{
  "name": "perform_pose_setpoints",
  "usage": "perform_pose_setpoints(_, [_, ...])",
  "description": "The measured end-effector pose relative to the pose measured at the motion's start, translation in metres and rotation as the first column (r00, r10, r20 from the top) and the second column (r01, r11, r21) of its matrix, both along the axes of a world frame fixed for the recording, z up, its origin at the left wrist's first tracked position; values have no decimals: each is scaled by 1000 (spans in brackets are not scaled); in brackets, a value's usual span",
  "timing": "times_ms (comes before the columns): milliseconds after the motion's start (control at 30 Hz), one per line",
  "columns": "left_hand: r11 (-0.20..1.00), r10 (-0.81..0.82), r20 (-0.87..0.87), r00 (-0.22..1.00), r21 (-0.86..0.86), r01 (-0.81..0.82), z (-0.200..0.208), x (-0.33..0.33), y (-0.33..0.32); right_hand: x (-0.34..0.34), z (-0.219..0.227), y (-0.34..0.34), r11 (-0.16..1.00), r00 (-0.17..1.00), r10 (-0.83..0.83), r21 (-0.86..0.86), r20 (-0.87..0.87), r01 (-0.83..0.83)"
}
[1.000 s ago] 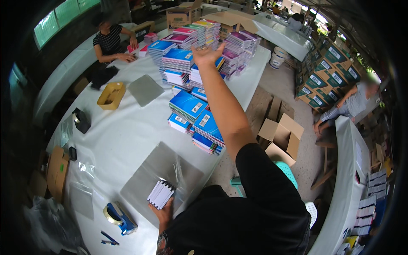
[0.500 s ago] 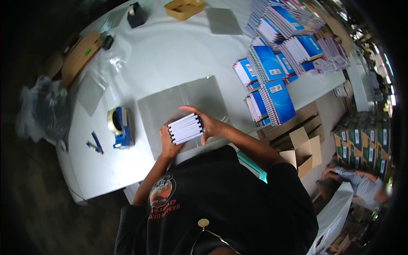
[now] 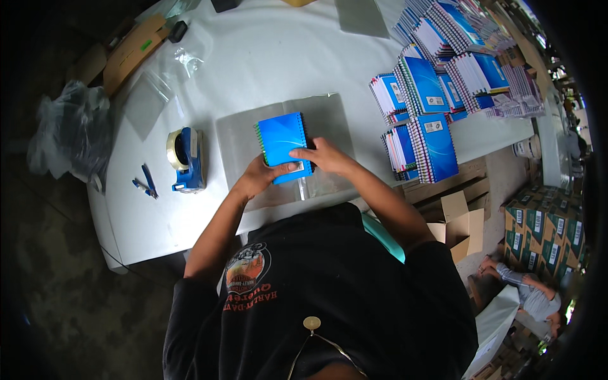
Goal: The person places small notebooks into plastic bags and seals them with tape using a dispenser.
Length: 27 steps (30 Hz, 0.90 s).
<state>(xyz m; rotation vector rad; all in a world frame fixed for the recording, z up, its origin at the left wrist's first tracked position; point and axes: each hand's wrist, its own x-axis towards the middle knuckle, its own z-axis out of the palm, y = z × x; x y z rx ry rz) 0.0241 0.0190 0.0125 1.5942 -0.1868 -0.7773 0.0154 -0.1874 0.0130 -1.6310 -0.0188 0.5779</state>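
Note:
Both hands grip a stack of spiral notebooks [image 3: 282, 136] with a blue cover on top. My left hand [image 3: 254, 177] holds its near left corner, thumb over the cover. My right hand [image 3: 329, 156] is closed on the right side, its thumb lying on the cover too; the fingers beneath are hidden. The stack is over a clear grey plastic sheet [image 3: 234, 142] spread on the white table [image 3: 253, 57]. To the left are a blue tape dispenser [image 3: 193, 161] with a roll of tape and a small blue-handled hand tool [image 3: 148, 182].
Stacks of blue spiral notebooks [image 3: 433, 149] fill the table's right side. At the far left stand a cardboard piece [image 3: 130, 57] and a crumpled clear plastic bag [image 3: 73, 126]. An open carton [image 3: 459, 225] is at the lower right; a person [image 3: 532, 294] sits beyond, near stacked boxes [image 3: 544, 231].
The notebook stack has turned from showing its page edges to lying with its blue cover up. Both hands have shifted their grip around it. The view has moved slightly.

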Motion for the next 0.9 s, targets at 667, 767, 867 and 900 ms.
perform_pose_setpoints(667, [885, -192, -177, 965, 394, 248, -1, 25, 3, 18, -23, -7, 995, 916, 59, -46, -396, -84])
perform_pose_setpoints(767, [863, -219, -163, 962, 427, 269, 0, 26, 2, 19, -24, -7, 991, 924, 46, -101, -381, -91])
perform_pose_setpoints(867, [681, -260, -187, 947, 661, 317, 4, 29, 4, 25, 5, -5, 893, 921, 102, -374, -375, -251])
perform_pose_setpoints(900, [540, -287, -142, 947, 793, 282, 19, 29, 0, 30, 24, -5, 783, 902, 168, -502, -397, -367])
